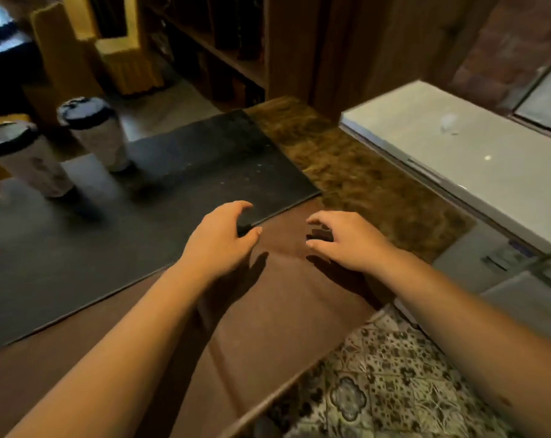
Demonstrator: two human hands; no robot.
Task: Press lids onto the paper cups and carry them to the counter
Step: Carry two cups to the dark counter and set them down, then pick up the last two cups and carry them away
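Matt black mat [179, 172] on smooth brown wooden desk [268, 311]; paper cups [100, 137] under dark plastic lids [84, 110].

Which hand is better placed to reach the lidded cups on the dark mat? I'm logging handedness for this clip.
Left, probably. The left hand hangs empty over the mat's near edge, on the same side as both lidded cups. The right hand, also empty, is over the brown counter, farther from them.

Dim warm light, motion blur, wide-angle edge distortion.

Café: lidded paper cups [90, 134] on counter [299, 311], wooden shelving [223, 49]
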